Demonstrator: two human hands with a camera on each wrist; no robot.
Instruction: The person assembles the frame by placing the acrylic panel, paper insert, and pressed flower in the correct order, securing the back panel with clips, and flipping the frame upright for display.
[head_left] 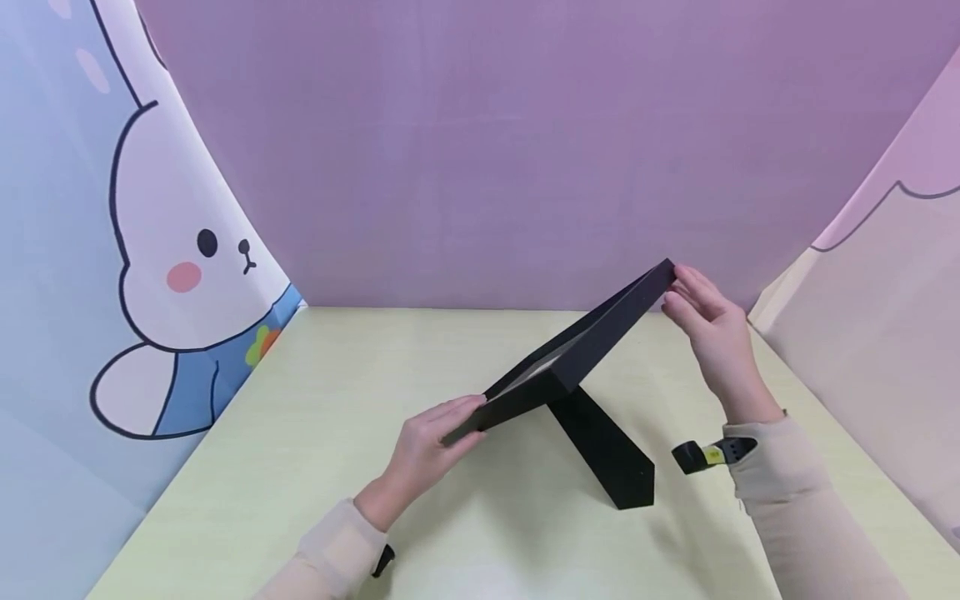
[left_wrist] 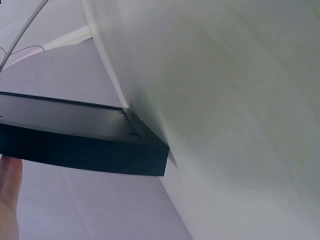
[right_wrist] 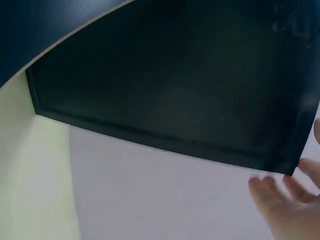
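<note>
A black picture frame (head_left: 607,342) with deep edges is held tilted over the table, its right end higher. Only a sliver of its pale front shows in the head view. From its back a black easel leg (head_left: 603,446) slants down; whether the foot touches the table I cannot tell. My left hand (head_left: 423,442) pinches the lower left corner, fingers above and thumb below. At the raised far corner, my right hand (head_left: 716,333) holds the edge with its fingertips. The dark back panel (right_wrist: 175,85) fills much of the right wrist view.
A pale yellow-green table (head_left: 337,358) lies below. Behind it stands a purple wall (head_left: 480,167), with a rabbit-printed panel (head_left: 187,250) at the left and a pink and cream panel (head_left: 885,333) at the right. A wrist camera (head_left: 697,457) sticks out from the right sleeve.
</note>
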